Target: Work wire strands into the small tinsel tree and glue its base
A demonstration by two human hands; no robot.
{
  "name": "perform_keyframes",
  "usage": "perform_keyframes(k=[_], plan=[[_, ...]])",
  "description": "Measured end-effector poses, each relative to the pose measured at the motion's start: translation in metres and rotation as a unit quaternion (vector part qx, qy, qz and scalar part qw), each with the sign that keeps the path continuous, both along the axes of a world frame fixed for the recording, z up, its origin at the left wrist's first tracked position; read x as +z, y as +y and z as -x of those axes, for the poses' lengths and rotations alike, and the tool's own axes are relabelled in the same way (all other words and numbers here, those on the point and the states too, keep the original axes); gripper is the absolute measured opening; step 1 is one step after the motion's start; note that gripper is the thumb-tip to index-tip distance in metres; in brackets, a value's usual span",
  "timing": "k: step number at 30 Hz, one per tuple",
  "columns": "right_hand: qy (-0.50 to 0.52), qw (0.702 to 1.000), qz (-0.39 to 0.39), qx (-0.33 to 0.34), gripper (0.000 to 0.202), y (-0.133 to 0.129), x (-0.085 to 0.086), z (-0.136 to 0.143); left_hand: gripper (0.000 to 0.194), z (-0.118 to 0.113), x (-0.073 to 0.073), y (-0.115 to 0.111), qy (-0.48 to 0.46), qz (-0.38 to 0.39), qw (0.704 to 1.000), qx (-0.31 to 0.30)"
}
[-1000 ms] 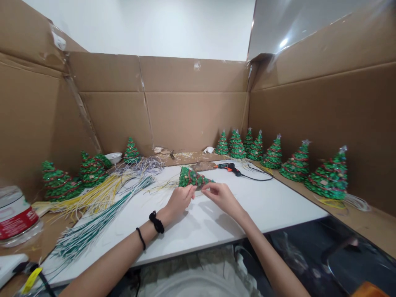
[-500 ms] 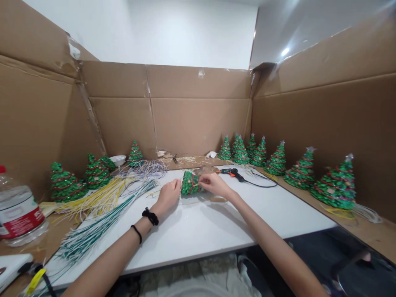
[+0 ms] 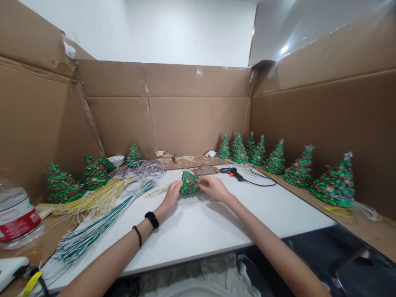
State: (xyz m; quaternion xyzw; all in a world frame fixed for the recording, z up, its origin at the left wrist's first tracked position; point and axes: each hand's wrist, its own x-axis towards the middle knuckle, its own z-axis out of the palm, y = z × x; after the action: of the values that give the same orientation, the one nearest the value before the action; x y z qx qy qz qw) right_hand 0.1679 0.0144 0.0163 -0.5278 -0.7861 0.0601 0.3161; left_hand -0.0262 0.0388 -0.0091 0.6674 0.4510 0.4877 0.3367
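Observation:
A small green Christmas tree (image 3: 188, 184) with red garland lies tilted on its side above the middle of the white table. My left hand (image 3: 173, 193) is closed round its left end. The fingertips of my right hand (image 3: 215, 188) are pinched together at the tree's right side, by the red garland. Whatever they hold there is too small and hidden to make out. Just behind my right hand a glue gun (image 3: 232, 171) with orange parts lies on the table, its black cord running right.
Finished-looking trees with star tops (image 3: 300, 169) line the right side. Left are bundles of green-and-white wires (image 3: 102, 225), yellow wires (image 3: 95, 194), several trees (image 3: 63, 185), a white bowl (image 3: 116, 160) and a plastic bottle (image 3: 18, 218). Cardboard walls (image 3: 198, 115) enclose the table (image 3: 185, 235).
The held tree has turned slightly in my left hand. My right fingertips have shifted a little lower along its right side. The view has moved slightly.

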Motion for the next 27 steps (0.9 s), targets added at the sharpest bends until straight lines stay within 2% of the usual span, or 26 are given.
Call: perform_keyframes(k=[9,16,22,27], plan=[[-0.070,0.997,-0.003,-0.042,0.014,-0.004,0.000,0.006,0.028,-0.002,-0.001,-0.005,-0.078,0.042,0.996,-0.021],[-0.086,0.994,-0.002,-0.071,0.015,-0.010,-0.001,0.015,0.032,0.001,-0.002,-0.005,-0.153,0.160,0.973,-0.063],[-0.084,0.993,-0.007,-0.079,0.014,-0.009,-0.001,0.014,0.029,0.003,0.004,-0.007,-0.172,0.173,0.963,-0.118],[-0.107,0.991,-0.017,-0.078,0.015,-0.011,-0.001,0.016,0.029,0.003,0.007,-0.009,-0.170,0.178,0.960,-0.133]])
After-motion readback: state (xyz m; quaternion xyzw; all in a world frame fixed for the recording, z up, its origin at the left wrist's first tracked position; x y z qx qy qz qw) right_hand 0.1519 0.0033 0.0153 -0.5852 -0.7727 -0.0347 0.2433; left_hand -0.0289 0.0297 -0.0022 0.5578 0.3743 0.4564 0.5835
